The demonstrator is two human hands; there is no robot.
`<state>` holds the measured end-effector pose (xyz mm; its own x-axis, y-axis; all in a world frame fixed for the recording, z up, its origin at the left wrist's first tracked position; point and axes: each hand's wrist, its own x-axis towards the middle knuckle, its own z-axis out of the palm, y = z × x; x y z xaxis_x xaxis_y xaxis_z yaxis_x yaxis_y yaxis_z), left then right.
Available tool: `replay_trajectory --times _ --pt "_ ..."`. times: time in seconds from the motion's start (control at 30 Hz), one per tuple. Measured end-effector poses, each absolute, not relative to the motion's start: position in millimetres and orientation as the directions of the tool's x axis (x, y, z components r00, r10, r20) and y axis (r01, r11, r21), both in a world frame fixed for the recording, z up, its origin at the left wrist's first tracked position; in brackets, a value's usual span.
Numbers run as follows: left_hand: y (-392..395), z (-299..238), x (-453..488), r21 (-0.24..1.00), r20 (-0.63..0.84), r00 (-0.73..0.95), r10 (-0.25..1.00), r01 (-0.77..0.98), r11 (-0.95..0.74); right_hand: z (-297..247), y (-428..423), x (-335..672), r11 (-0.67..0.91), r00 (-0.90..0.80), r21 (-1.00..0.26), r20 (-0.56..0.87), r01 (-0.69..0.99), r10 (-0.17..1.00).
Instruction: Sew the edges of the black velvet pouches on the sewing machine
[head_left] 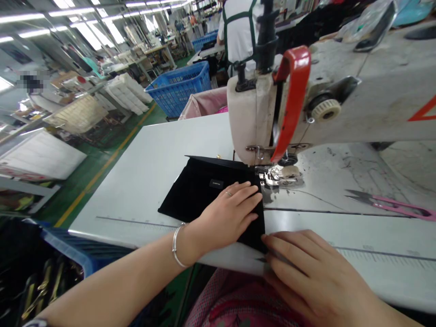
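A black fabric piece point(197, 188) with a small label lies flat on the white sewing table point(143, 181), its right edge by the presser foot point(272, 176) of the sewing machine point(340, 104). My left hand point(228, 215) rests flat on the fabric, fingers stretched toward the foot, a ring and a silver bracelet on it. My right hand point(313, 277) lies at the fabric's near right corner, by the table's front edge, with its fingers together and pressing down on the corner.
Pink thread snips point(388, 205) lie on the table to the right. A blue bin point(68, 254) with dark items sits at lower left. Beyond the table stand a blue basket point(180, 86) and a person in a white top point(240, 27).
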<state>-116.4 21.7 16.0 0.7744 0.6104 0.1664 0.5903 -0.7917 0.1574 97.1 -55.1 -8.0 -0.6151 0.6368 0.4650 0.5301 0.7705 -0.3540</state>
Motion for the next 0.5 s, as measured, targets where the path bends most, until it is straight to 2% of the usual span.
replay_trajectory --times 0.17,0.23,0.37,0.5 --pt "41 11 -115 0.074 0.150 0.811 0.565 0.561 -0.825 -4 -45 99 0.766 -0.637 -0.345 0.426 0.542 0.642" --pt "38 14 -119 0.130 0.181 0.831 0.527 0.510 -0.850 -3 -41 101 0.763 -0.640 -0.344 0.415 0.547 0.646" --pt "20 14 -127 0.317 0.281 0.861 0.423 0.333 -0.888 -4 -38 106 0.761 -0.668 -0.353 0.367 0.544 0.647" --pt "7 8 -131 0.353 0.343 0.844 0.412 0.291 -0.889 -5 -39 108 0.754 -0.674 -0.356 0.342 0.552 0.655"
